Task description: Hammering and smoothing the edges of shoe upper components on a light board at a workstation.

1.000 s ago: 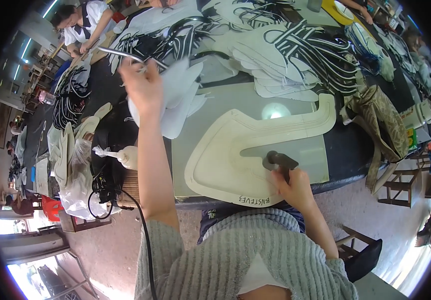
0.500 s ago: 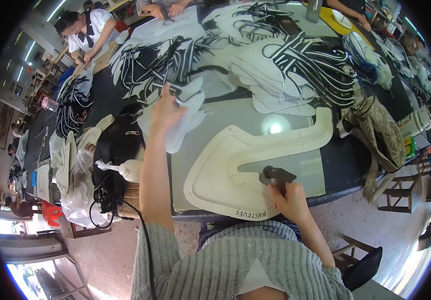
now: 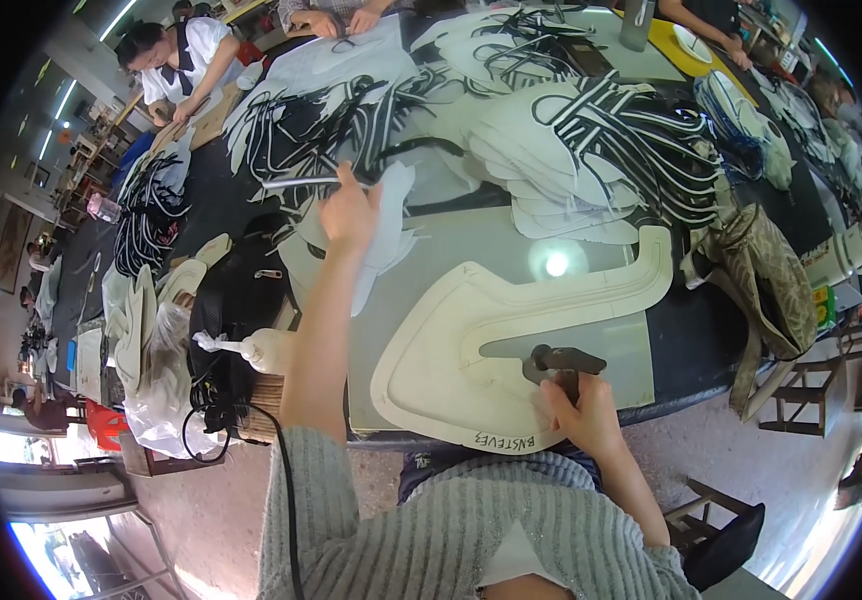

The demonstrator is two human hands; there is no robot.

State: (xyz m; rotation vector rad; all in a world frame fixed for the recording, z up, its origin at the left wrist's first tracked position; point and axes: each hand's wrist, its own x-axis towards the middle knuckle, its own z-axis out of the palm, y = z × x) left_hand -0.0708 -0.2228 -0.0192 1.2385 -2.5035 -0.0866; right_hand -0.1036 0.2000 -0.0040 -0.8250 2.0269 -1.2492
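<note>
My left hand (image 3: 349,212) is over the white cut pieces, its fingers closed around one end of a slim silver pen-like rod (image 3: 296,184). The rod points left across the black-and-white strips. In front of me a cream pattern board (image 3: 431,350), with a wide body and a long curved arm, lies on a grey cutting board (image 3: 626,345). At its right side my right hand (image 3: 583,408) grips a dark hammer (image 3: 569,360), head up, just above the pattern's edge. White pieces (image 3: 384,235) lie partly under my left hand.
Piles of white pieces with striped black-and-white strips (image 3: 621,140) cover the far table. A white bottle (image 3: 266,350) and a black bag (image 3: 241,290) stand left. A patterned cloth bag (image 3: 771,275) lies right. Other people work across the table; a stool (image 3: 716,525) stands lower right.
My left hand has pulled back slightly and turned, and the silver rod now sticks out to its left. My right hand stays by the pattern with the hammer. The whole view has shifted a little.
</note>
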